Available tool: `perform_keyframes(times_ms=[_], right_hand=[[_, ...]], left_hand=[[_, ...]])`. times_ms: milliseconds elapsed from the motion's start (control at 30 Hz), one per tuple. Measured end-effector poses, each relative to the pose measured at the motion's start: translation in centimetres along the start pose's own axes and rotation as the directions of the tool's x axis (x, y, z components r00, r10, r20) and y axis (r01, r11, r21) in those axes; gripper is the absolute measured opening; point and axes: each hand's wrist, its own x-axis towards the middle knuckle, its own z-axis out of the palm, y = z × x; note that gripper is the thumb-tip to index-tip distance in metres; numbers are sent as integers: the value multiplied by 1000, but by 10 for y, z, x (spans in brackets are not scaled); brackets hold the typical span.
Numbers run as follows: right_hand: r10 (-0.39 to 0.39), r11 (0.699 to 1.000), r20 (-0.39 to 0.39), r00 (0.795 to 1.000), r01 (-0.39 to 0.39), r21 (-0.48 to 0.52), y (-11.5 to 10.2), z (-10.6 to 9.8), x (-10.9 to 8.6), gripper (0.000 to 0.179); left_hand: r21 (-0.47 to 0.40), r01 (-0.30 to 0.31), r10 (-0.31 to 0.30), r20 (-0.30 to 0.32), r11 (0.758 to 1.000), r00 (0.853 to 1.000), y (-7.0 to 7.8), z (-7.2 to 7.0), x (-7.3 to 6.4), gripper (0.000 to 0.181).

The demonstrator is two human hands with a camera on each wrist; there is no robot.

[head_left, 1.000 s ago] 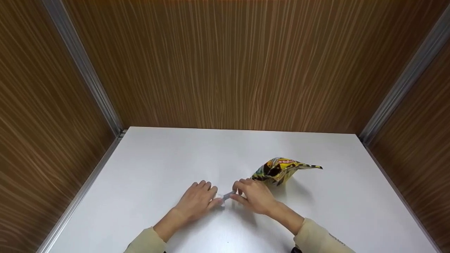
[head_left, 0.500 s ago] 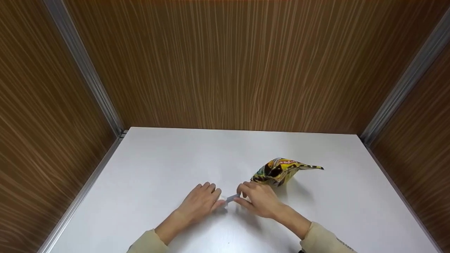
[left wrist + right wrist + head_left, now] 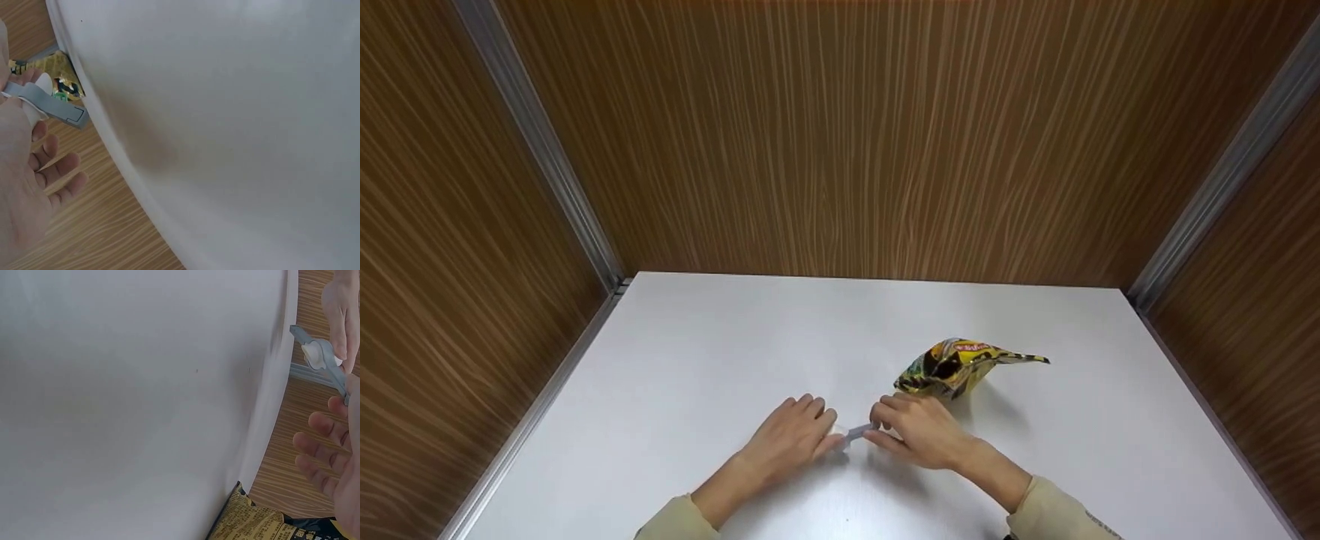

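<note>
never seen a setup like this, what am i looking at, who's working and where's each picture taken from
There is no machine here: a person works with two bare hands. The wide picture comes from a camera worn on the head, looking forward and down; the two closer ones come from cameras on the wrists. The left hand and right hand hold a small grey piece between them, with a white part at its side. What it is, I can't tell. Just beyond the right hand, a yellow and black printed bag lies on the white table, with wood-patterned panels around.
</note>
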Motion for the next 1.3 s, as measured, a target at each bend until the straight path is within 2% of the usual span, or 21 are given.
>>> perform_keyframes(times_ms=[167,333,533,900,1067,1300], right_hand=[[-62,998,-26,998,61,-6,2,-1,-3,27],[-100,994,-67,993,102,30,3,2,-5,25],[-105,994,-70,992,108,36,3,2,-5,24],[-144,989,-29,989,143,-23,3,1,-5,23],[-160,986,-38,986,158,-42,3,2,-4,25],[-174,982,-65,983,168,-91,4,5,-5,28]], left_hand=[[-19,-13,13,4,1000,1000,3,0,0,41],[-44,-20,20,10,999,1000,5,0,-1,40],[-52,-26,26,4,998,1000,6,0,-2,40],[-73,-24,27,52,997,998,8,0,-1,42],[-78,-32,35,39,996,999,9,2,-1,42],[-132,-42,45,18,990,999,8,3,-2,38]])
